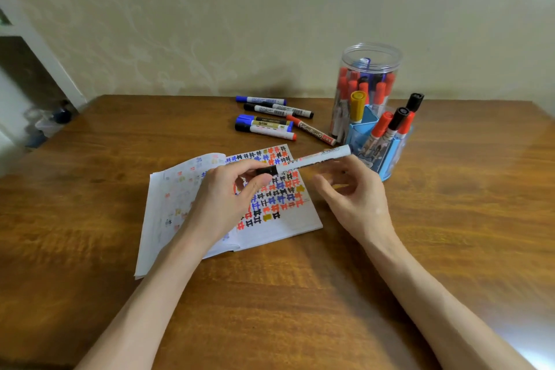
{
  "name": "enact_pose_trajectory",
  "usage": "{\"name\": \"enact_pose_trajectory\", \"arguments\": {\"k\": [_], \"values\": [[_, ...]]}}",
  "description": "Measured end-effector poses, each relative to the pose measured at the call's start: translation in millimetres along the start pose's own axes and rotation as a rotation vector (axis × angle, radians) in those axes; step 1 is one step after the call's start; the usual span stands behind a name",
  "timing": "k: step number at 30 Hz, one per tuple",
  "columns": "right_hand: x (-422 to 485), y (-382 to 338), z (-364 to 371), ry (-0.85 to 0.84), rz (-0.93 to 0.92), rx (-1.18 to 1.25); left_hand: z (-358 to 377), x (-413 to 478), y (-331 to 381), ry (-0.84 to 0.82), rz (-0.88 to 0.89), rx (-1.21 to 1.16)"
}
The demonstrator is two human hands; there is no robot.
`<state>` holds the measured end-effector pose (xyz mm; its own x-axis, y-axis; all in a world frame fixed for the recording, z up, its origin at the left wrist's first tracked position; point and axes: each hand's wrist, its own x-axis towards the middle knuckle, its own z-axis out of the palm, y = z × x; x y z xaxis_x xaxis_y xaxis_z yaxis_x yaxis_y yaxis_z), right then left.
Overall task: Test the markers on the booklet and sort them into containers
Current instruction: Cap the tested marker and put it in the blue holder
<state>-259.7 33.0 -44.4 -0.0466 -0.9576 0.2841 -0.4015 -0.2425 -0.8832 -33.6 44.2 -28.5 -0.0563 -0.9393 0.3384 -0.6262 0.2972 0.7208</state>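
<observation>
"How far along?"

"The booklet (168, 207) is filling with test marks. The left hand (228, 195) is pinching a marker (312, 159) by its black end above the page. The right hand (354, 192) is hovering beside it, fingers loosely apart, possibly touching."

"What's remaining?"

"Several loose markers (270, 120) are waiting behind it. The jar (369, 51) and holder (387, 171) are already holding many."

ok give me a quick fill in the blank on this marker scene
1. The left hand pinches a marker by its ____ cap.
2. The booklet under the hands lies ____, its right page full of coloured marks.
3. The clear jar stands right ____ the blue holder.

Missing words: black; open; behind
</observation>
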Motion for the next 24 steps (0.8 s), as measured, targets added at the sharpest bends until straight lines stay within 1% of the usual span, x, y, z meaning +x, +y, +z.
{"name": "enact_pose_trajectory", "arguments": {"k": [2,5,7,10,15,19,24], "values": [[-3.5,4.3,-6.0,0.172,-0.018,-0.090,1.7,2.4,2.0,0.009,-0.005,-0.002],[-5.2,4.3,-12.0,0.389,0.064,-0.059,2.9,5.7,3.5,0.004,-0.018,-0.020],[-3.5,4.5,-16.9,0.486,0.075,-0.057,4.6,8.9,3.7,-0.004,-0.022,-0.048],[-0.9,5.9,-22.9,0.577,0.069,-0.100,7.2,12.6,3.4,-0.003,-0.034,-0.057],[3.9,9.9,-29.1,0.632,0.049,-0.082,10.4,15.1,9.7,-0.003,-0.027,-0.063],[6.0,14.2,-31.6,0.599,0.021,-0.052,15.7,22.1,20.8,0.000,-0.012,-0.081],[10.0,15.7,-36.2,0.516,0.013,0.019,26.3,33.1,35.9,0.009,0.010,-0.150]]}}
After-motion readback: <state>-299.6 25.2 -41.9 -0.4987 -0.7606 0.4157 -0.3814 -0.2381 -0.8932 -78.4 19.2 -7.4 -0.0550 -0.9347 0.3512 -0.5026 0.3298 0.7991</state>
